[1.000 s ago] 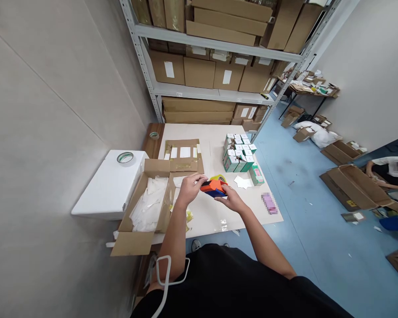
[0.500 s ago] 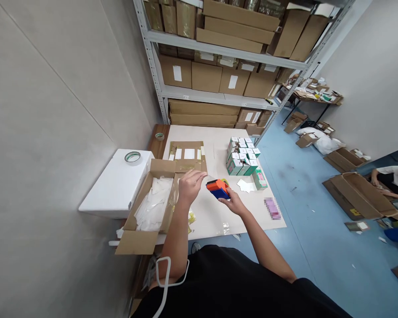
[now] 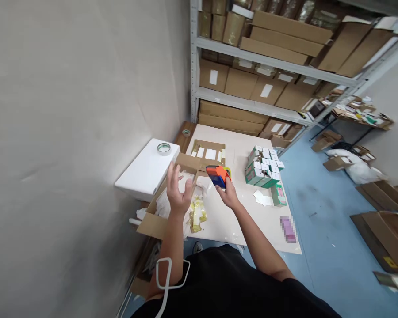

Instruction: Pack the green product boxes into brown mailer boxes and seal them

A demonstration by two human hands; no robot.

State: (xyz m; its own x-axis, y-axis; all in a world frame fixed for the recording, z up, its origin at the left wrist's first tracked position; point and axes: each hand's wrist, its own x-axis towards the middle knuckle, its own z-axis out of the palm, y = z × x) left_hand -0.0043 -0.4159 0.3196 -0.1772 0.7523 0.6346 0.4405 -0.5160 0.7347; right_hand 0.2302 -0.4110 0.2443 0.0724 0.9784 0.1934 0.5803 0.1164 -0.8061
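Gripping the orange-and-blue tape dispenser (image 3: 219, 175) from below, the right hand (image 3: 229, 197) is closed around it and holds it above the white table (image 3: 239, 225), toward its left side. The left hand (image 3: 179, 191) hangs just left of it, fingers spread and holding nothing, over the open cardboard box (image 3: 151, 224) at the table's left edge. Bare tabletop lies between the dispenser and the stack of green boxes (image 3: 263, 165) to the right. A wall stands close on the left, and blue floor (image 3: 321, 229) opens beyond the right edge.

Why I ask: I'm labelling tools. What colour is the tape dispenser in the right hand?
The tape dispenser is orange and blue; head view.
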